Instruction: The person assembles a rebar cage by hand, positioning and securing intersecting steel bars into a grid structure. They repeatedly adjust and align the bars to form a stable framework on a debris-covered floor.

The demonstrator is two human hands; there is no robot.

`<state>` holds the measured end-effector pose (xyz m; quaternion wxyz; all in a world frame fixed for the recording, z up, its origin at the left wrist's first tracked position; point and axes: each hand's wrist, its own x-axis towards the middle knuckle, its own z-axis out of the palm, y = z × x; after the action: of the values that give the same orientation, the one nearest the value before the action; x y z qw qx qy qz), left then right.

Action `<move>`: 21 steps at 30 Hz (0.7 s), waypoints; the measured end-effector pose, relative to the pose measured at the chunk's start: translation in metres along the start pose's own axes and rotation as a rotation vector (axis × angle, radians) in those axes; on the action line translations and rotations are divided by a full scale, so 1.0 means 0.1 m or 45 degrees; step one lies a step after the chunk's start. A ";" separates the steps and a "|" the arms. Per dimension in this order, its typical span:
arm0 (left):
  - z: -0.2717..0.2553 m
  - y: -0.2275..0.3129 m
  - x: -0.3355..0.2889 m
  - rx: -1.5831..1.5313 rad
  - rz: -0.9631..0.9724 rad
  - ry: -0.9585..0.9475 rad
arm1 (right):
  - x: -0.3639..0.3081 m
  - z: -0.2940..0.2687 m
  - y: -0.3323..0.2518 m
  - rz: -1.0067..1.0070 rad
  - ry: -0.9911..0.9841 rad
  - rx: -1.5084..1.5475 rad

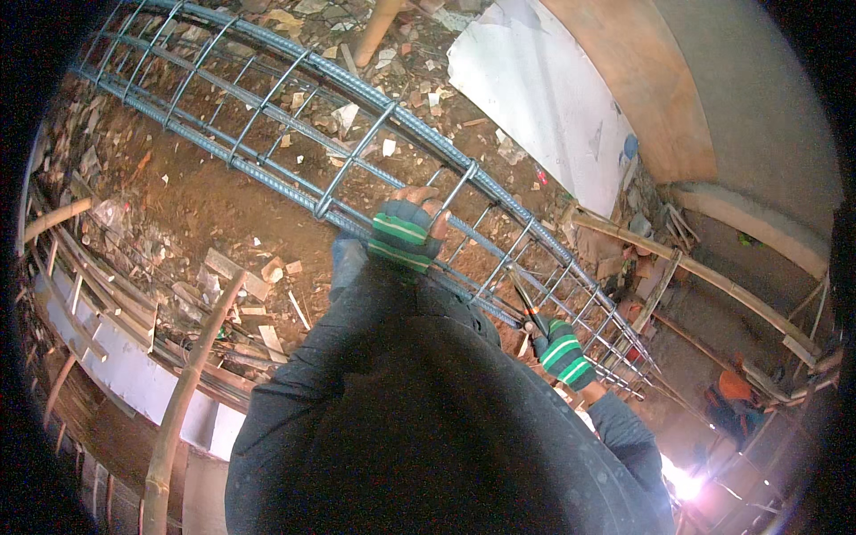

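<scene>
A long rebar cage (306, 61) of ribbed bars and square stirrups runs slantwise from the far left to the lower right. Gloved in dark fabric with green stripes, my left hand (406, 230) is closed round the cage's steel beside a stirrup (459, 185); the palm side is hidden. My right hand (563, 353), in a matching glove, grips a pair of slim pincers (528, 301). Their tip reaches a bar crossing inside the cage. Whether wire sits in the jaws is too small to tell.
Broken tile and wood scraps (267, 276) litter the dirt floor. A bamboo pole (192, 392) stands at the lower left, and another pole (704, 272) crosses at right. A white panel (535, 98) lies beyond the cage. Bright light (685, 481) glares near a person (736, 401) at lower right.
</scene>
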<state>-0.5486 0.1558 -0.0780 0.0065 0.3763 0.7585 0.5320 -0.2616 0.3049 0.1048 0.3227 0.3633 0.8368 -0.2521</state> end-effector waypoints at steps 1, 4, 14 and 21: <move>-0.01 0.01 0.00 -0.007 -0.025 -0.026 | 0.00 0.01 0.01 0.035 -0.025 0.037; -0.06 0.05 0.04 -0.015 -0.019 -0.052 | 0.02 -0.06 0.04 0.011 0.024 0.162; -0.14 0.11 0.08 -0.055 0.053 -0.006 | 0.29 -0.81 -0.09 0.477 -0.769 0.782; -0.17 0.16 0.08 -0.034 0.047 0.017 | 0.27 -0.96 -0.27 0.472 -0.838 0.998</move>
<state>-0.5527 0.1493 -0.0546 -0.0032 0.3864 0.7443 0.5447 -0.3304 0.3633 0.1539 0.4471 0.4998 0.4566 -0.5846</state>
